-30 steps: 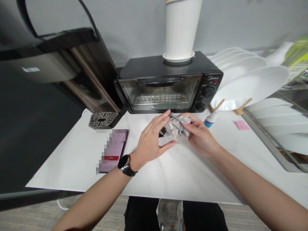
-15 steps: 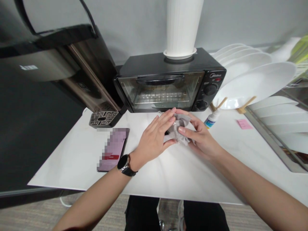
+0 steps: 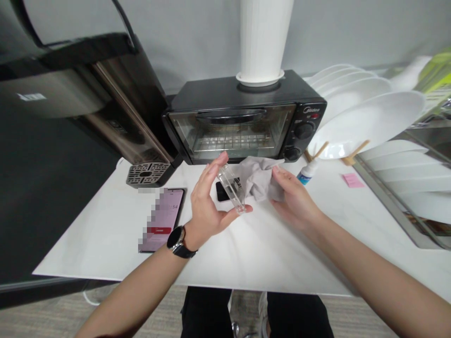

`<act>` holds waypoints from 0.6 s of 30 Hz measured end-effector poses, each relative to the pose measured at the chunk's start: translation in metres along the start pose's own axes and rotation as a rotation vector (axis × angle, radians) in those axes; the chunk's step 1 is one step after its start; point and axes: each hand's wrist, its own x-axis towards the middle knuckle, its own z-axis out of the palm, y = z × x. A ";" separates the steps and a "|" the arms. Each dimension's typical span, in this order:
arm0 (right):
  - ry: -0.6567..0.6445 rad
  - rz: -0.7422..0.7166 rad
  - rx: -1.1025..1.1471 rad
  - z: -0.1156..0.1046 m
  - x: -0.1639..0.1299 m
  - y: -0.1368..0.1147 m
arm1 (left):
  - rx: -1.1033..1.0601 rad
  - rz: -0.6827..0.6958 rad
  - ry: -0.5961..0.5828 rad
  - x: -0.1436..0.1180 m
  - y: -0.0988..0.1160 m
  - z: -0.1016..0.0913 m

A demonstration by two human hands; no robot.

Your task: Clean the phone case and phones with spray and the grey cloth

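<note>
From the head camera, a small clear plastic case (image 3: 231, 188) is held tilted above the white table (image 3: 246, 253), pinched end to end between the left hand (image 3: 207, 206)'s thumb and fingers. The right hand (image 3: 294, 202) grips a crumpled grey cloth (image 3: 259, 176) just beside it. A toaster oven (image 3: 239, 124) stands behind, white plates (image 3: 369, 122) racked to its right.

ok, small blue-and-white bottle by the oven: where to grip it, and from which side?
The small bottle lies tilted on the white table, between the toaster oven and the plate rack. Probably pinch across its white body, coming from above and the near side; oven and plates crowd the far side.
</note>
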 end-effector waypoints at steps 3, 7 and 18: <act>0.036 0.029 0.025 -0.004 0.004 0.003 | 0.008 0.011 0.019 -0.001 0.000 0.000; 0.109 0.039 0.068 -0.007 0.009 0.008 | 0.077 -0.015 0.015 -0.002 0.001 -0.001; -0.055 0.003 0.015 0.004 -0.003 -0.002 | 0.139 0.053 -0.264 0.001 0.004 -0.002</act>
